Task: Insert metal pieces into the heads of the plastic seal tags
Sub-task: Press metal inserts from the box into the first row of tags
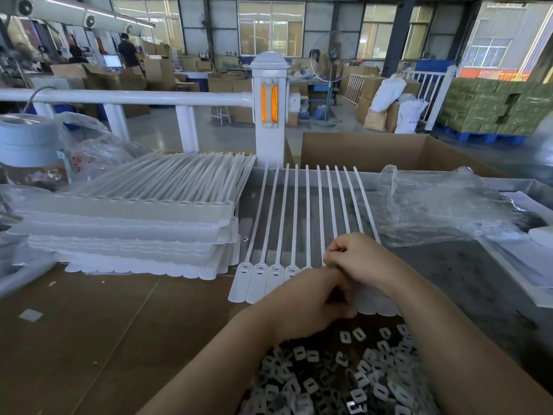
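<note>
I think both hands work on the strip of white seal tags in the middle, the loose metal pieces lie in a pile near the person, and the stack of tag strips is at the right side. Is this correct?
Not fully. In the head view the stack of tag strips lies at the left side, not the right. The rest holds: both hands work on the strip of white seal tags, and the metal pieces lie piled near the person.
</note>
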